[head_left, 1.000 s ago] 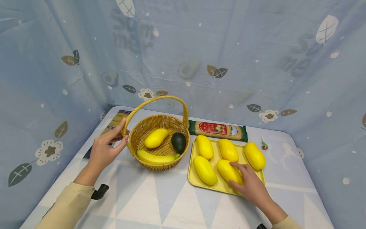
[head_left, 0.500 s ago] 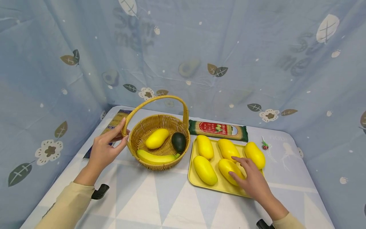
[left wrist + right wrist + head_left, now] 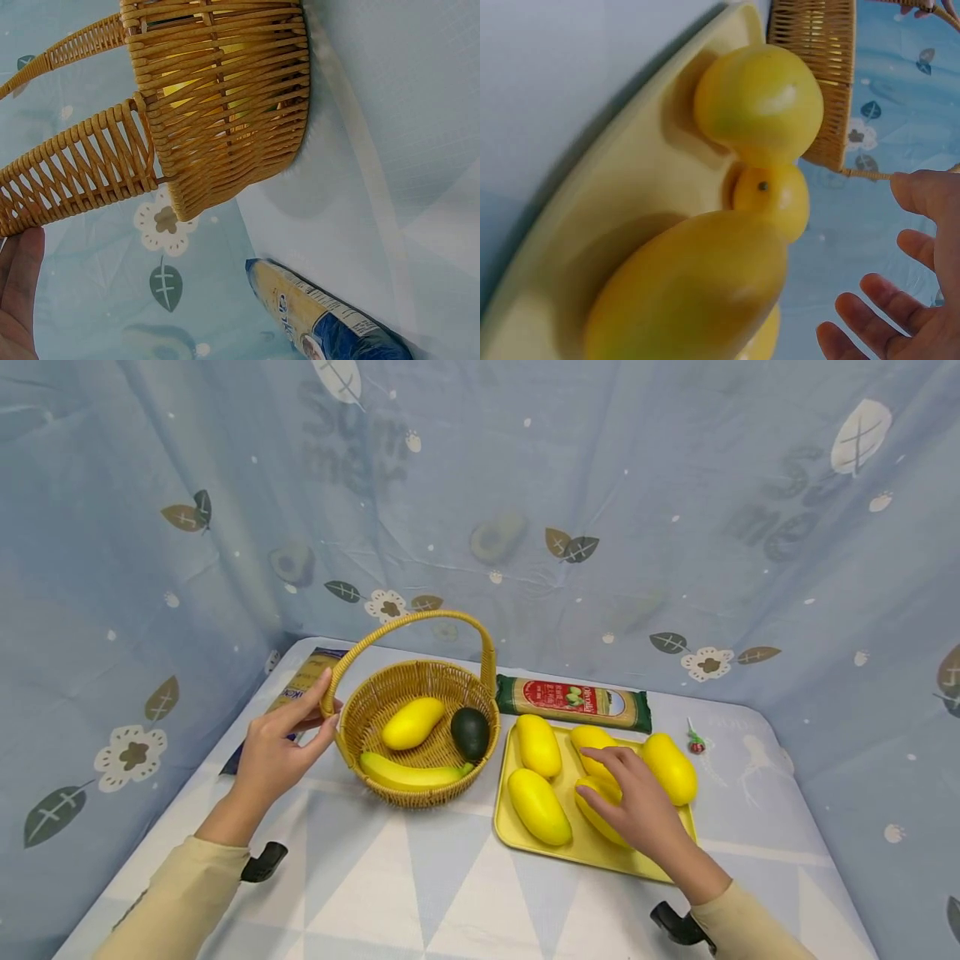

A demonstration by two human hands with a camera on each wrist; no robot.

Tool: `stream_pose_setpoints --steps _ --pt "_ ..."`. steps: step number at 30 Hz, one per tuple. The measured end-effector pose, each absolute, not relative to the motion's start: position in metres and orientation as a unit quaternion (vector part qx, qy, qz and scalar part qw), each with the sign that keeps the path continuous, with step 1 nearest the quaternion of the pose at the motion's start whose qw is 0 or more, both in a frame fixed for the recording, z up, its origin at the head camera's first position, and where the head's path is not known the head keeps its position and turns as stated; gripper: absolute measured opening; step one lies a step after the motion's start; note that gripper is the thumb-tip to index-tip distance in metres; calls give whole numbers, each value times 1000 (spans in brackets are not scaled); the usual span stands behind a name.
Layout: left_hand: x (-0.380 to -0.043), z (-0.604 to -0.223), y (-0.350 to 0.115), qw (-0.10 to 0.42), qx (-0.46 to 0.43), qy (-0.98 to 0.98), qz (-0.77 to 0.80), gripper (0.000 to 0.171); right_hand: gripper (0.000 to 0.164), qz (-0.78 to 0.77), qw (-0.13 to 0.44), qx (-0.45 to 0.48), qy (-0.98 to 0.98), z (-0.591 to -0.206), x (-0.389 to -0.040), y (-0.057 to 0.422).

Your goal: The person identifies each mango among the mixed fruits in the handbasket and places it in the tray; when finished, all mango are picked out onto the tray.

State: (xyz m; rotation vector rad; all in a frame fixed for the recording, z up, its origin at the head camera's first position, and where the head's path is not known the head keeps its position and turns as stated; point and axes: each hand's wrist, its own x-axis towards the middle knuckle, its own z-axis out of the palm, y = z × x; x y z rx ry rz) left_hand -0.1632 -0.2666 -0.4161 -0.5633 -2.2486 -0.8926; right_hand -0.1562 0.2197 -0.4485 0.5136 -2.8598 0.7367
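My left hand [image 3: 281, 747] pinches the side of the wicker basket's [image 3: 411, 670] arched handle between thumb and fingers. Inside the basket lie a yellow mango [image 3: 412, 723], a dark green avocado [image 3: 470, 734] and a banana [image 3: 412, 773]. Fingers spread, my right hand [image 3: 641, 797] hovers over the yellow tray [image 3: 510, 829], holding nothing. It partly hides the front right mango [image 3: 595, 817] and the one behind it [image 3: 591, 737]. In the right wrist view the fingers [image 3: 885, 300] stand apart from the large near mango [image 3: 697, 292].
Other mangoes [image 3: 538, 807] lie on the tray, one [image 3: 670, 768] at its right edge. A green-and-red noodle pack [image 3: 573, 702] is behind the tray. A blue-and-yellow pack [image 3: 322, 315] lies left of the basket. A small lollipop [image 3: 696, 743] sits at the right. Printed curtains surround the table.
My right hand has let go of the front right mango, which shifted slightly right, and has risen away from it towards the back of the tray. The left hand keeps its place on the handle.
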Motion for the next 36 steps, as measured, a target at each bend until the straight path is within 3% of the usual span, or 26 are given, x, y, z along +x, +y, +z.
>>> stream_pose_setpoints --steps 23,31,36 --pt "-162 -414 -269 323 -208 -862 -331 79 51 251 12 332 -909 -403 -207 112" --pt "-163 -415 -267 340 -223 -850 -335 81 51 288 -100 357 -883 -403 -249 61" --pt "-163 -414 -265 343 -227 -847 -337 81 54 254 -133 372 -883 -406 -274 32"
